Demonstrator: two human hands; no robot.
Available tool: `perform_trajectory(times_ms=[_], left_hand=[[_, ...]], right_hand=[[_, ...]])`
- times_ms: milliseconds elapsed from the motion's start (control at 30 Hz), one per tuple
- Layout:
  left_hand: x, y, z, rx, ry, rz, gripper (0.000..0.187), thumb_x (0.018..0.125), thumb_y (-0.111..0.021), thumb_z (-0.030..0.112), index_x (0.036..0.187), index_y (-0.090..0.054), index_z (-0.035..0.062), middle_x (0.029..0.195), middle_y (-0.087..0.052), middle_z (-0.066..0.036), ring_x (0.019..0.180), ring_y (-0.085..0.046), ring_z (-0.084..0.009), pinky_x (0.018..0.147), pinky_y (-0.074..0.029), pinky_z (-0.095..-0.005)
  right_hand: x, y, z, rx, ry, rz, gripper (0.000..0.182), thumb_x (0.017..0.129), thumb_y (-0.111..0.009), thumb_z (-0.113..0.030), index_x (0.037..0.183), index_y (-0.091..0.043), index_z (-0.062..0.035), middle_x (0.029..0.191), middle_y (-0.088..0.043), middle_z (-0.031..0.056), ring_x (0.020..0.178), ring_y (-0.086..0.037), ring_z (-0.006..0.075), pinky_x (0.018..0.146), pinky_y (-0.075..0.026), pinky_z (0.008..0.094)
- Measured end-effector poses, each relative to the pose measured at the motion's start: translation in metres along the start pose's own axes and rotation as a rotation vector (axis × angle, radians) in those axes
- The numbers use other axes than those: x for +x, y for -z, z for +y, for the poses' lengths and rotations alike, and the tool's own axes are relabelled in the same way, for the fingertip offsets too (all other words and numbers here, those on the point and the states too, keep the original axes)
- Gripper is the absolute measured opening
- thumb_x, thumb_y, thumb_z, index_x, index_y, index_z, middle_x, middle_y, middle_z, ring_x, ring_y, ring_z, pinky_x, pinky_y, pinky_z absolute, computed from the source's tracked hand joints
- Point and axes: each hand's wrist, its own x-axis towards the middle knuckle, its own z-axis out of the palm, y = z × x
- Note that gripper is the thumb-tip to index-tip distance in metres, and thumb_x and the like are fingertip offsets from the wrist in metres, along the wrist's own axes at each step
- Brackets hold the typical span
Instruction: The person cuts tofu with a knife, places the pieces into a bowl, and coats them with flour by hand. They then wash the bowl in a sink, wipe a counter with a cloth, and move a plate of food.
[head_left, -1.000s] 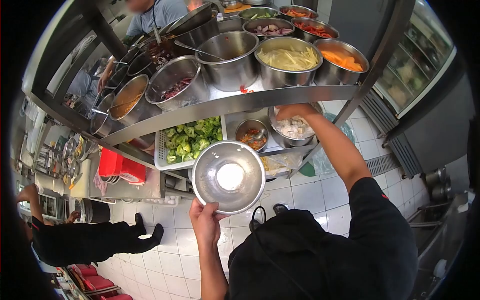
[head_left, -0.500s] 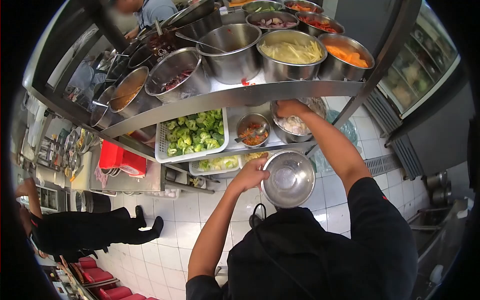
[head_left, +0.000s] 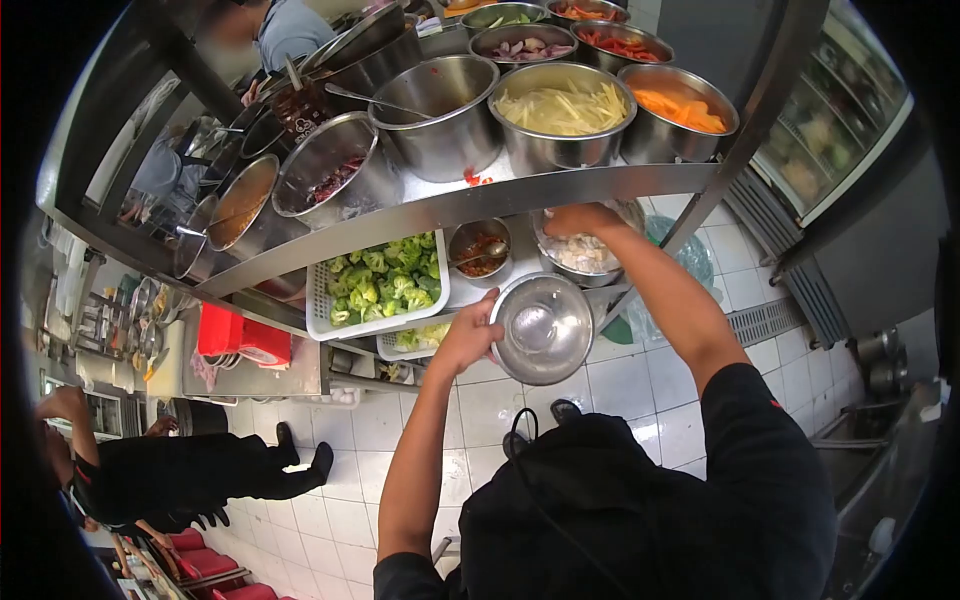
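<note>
My left hand grips the rim of an empty metal bowl, thumb at its edge, in front of the lower shelf. On that shelf, my right hand reaches into a metal bowl of pale, whitish pieces; its fingertips are hidden among the pieces. To the left stand a small bowl of chopped red and orange food with a spoon in it and a white basket of broccoli.
The upper shelf edge runs above both hands, with several metal pots, among them yellow strips and orange slices. A person in black stands at left; another in grey is behind the shelf.
The empty bowl in my left hand has moved up and left, nearer the lower shelf. My right hand is still in the bowl of pale pieces. The view has shifted slightly.
</note>
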Motion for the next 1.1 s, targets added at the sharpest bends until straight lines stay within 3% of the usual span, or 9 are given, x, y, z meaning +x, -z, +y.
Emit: perform_trajectory(times_ms=[67, 200, 233, 333, 433, 533, 633, 933, 1100], left_hand=[[-0.012, -0.002, -0.008, -0.066, 0.035, 0.002, 0.048, 0.069, -0.054, 0.002, 0.116, -0.052, -0.0089, 0.151, -0.017, -0.015, 0.098, -0.061, -0.0234, 0.05, -0.056, -0.028], [-0.032, -0.021, -0.022, -0.283, 0.083, 0.124, 0.027, 0.07, -0.054, -0.001, 0.097, -0.057, -0.0043, 0.099, -0.061, -0.014, 0.07, -0.062, -0.0176, 0.049, -0.056, -0.0287], [-0.041, -0.033, -0.009, -0.375, 0.058, 0.186, 0.015, 0.072, -0.053, -0.002, 0.087, -0.055, -0.0011, 0.074, -0.057, -0.006, 0.063, -0.061, -0.0162, 0.049, -0.057, -0.0302], [-0.047, -0.04, -0.011, -0.466, 0.089, 0.257, 0.013, 0.073, -0.052, -0.003, 0.085, -0.054, -0.0005, 0.077, -0.058, -0.008, 0.062, -0.062, -0.017, 0.05, -0.058, -0.0318], [-0.051, -0.046, -0.001, -0.485, 0.101, 0.293, 0.01, 0.075, -0.051, -0.002, 0.085, -0.052, 0.0006, 0.081, -0.061, -0.01, 0.064, -0.064, -0.0191, 0.051, -0.058, -0.0326], [-0.05, -0.045, 0.001, -0.449, 0.115, 0.304, 0.018, 0.075, -0.05, -0.001, 0.093, -0.053, -0.0007, 0.087, -0.062, -0.012, 0.072, -0.064, -0.0204, 0.057, -0.058, -0.0332], [-0.05, -0.045, -0.004, -0.446, 0.13, 0.313, 0.022, 0.075, -0.05, -0.002, 0.096, -0.054, -0.0022, 0.091, -0.062, -0.014, 0.076, -0.065, -0.0218, 0.061, -0.058, -0.034], [-0.047, -0.045, -0.012, -0.489, 0.14, 0.294, 0.022, 0.075, -0.05, -0.002, 0.097, -0.052, -0.0044, 0.091, -0.061, -0.016, 0.076, -0.065, -0.0245, 0.06, -0.059, -0.0349], [-0.049, -0.049, -0.012, -0.533, 0.135, 0.322, 0.018, 0.075, -0.052, 0.0, 0.093, -0.053, -0.0037, 0.09, -0.061, -0.016, 0.073, -0.065, -0.0262, 0.059, -0.059, -0.037]], right_hand=[[-0.005, 0.003, -0.004, 0.05, -0.004, -0.041, 0.049, 0.07, -0.058, -0.032, 0.109, -0.063, -0.0012, 0.118, -0.057, 0.0209, 0.112, -0.054, 0.033, 0.095, -0.041, 0.0381], [0.032, -0.036, 0.02, -0.106, 0.115, 0.133, 0.045, 0.069, -0.06, -0.03, 0.103, -0.066, -0.0014, 0.111, -0.061, 0.0198, 0.105, -0.058, 0.0323, 0.091, -0.044, 0.0388], [0.035, -0.038, 0.015, -0.184, 0.166, 0.211, 0.044, 0.068, -0.061, -0.03, 0.101, -0.066, -0.0015, 0.109, -0.062, 0.0197, 0.102, -0.059, 0.0321, 0.09, -0.045, 0.0391], [0.016, -0.011, 0.005, -0.002, 0.111, -0.104, 0.051, 0.067, -0.063, -0.031, 0.11, -0.062, -0.0052, 0.112, -0.061, 0.0182, 0.102, -0.059, 0.0319, 0.087, -0.046, 0.0363], [0.02, -0.015, 0.002, -0.144, 0.045, -0.151, 0.051, 0.065, -0.063, -0.03, 0.111, -0.061, -0.006, 0.114, -0.061, 0.0178, 0.103, -0.058, 0.0313, 0.088, -0.045, 0.0358], [0.022, -0.013, 0.008, -0.042, 0.096, -0.178, 0.05, 0.066, -0.063, -0.029, 0.11, -0.061, -0.006, 0.113, -0.061, 0.0162, 0.103, -0.058, 0.03, 0.088, -0.044, 0.0362], [0.024, -0.025, 0.029, 0.291, 0.08, -0.026, 0.048, 0.064, -0.063, -0.033, 0.103, -0.066, -0.0043, 0.105, -0.063, 0.0208, 0.095, -0.061, 0.0316, 0.084, -0.046, 0.0387], [0.01, 0.001, 0.004, -0.05, 0.138, -0.261, 0.052, 0.065, -0.061, -0.032, 0.11, -0.06, -0.0054, 0.108, -0.062, 0.0168, 0.1, -0.059, 0.0291, 0.085, -0.045, 0.0383], [0.032, -0.028, 0.017, -0.094, 0.123, -0.115, 0.048, 0.062, -0.064, -0.026, 0.103, -0.063, -0.0011, 0.099, -0.063, 0.0213, 0.095, -0.061, 0.0319, 0.082, -0.048, 0.038]])
